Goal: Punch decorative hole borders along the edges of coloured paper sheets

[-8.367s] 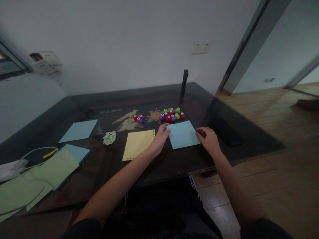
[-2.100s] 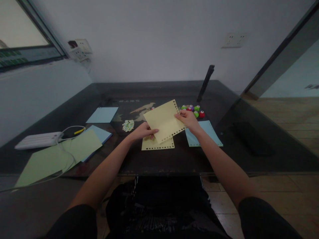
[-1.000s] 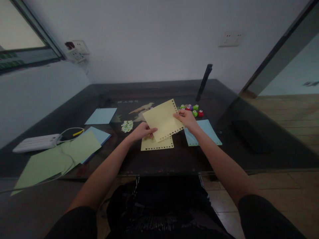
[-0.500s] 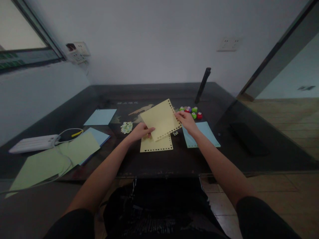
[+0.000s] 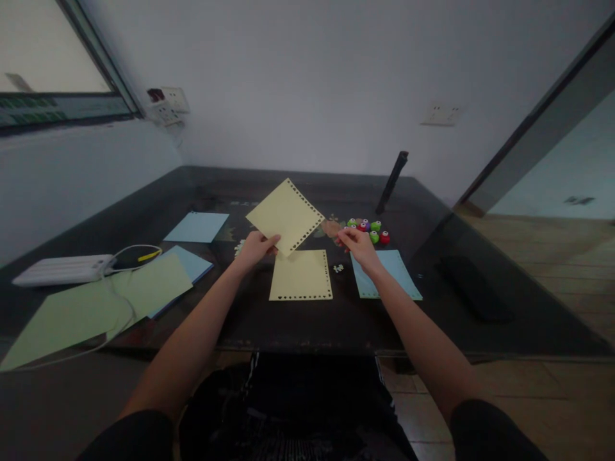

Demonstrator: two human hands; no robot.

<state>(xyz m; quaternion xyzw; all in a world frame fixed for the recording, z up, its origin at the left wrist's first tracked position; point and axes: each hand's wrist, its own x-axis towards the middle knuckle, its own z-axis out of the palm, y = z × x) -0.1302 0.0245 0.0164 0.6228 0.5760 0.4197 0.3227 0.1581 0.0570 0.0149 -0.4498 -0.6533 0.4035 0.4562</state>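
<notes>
The left hand (image 5: 258, 247) pinches a yellow paper (image 5: 286, 216) turned like a diamond, top corner toward the wall (image 5: 298, 89), longer side unclear, above another yellow sheet (image 5: 300, 275); the right hand (image 5: 358, 246) curls, I can't tell if it's pinching

Standing as a dark table (image 5: 298, 328), bearing toward the front middle a yellow sheet (image 5: 300, 275) edged with holes, with small pale scraps (image 5: 339, 268) just beside. Carrying, farther right, a light blue sheet (image 5: 400, 270), colorful knobs (image 5: 374, 237) behind it, a flat black object (image 5: 475, 288) and a black stick (image 5: 391, 184) standing on end. Supporting, leftward, a second blue sheet (image 5: 196, 228), pale green paper (image 5: 158, 275) overlapping a third blue sheet (image 5: 193, 261), and a white box (image 5: 62, 271).
</notes>
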